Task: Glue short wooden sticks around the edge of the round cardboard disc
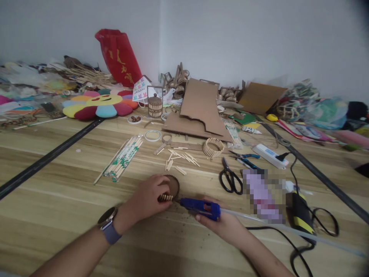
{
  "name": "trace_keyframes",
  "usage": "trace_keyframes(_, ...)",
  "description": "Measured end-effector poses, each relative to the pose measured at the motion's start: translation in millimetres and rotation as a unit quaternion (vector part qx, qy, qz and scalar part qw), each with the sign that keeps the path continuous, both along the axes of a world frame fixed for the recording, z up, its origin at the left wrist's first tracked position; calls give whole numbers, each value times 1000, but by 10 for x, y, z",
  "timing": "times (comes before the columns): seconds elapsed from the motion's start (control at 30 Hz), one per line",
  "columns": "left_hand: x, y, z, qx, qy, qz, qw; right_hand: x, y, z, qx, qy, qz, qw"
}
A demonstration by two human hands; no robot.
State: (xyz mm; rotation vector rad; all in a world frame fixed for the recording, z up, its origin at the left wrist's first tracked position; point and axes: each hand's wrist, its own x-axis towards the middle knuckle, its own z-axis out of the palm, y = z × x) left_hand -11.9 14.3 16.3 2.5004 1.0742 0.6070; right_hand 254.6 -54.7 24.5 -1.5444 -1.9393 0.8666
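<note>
Left hand (151,194): fingers curled narrowly around stick-edged cardboard disc (173,184), partly covered
Right hand (220,223): gripping blue glue gun (200,206), fingers mostly hidden
Pixelated patch (263,196): unreadable

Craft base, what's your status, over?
Left hand: on round cardboard piece, short sticks at its edge. Right hand: gripping blue glue gun, tip at the sticks. Nothing between them. Over.

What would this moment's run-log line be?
left hand: holding round cardboard piece | right hand: holding blue glue gun, nozzle near short sticks | nearby: black scissors
</note>
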Motion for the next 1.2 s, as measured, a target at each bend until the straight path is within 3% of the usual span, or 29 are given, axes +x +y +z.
trace_keyframes(0.37,-21,35,-26,2,5,-20,1000,34,-34,-227,40,-45,-50,997)
trace_keyframes(0.67,-17,40,-25,-1,8,-24,1000,-84,-23,-47,45,-14,-11,999)
trace_keyframes(0.97,-3,30,-1,0,2,-26,1000,-38,-45,-237,66,-23,-48,996)
trace_keyframes(1.2,-8,37,-9,1,-2,-27,1000,-47,-41,-213,64,-37,-33,997)
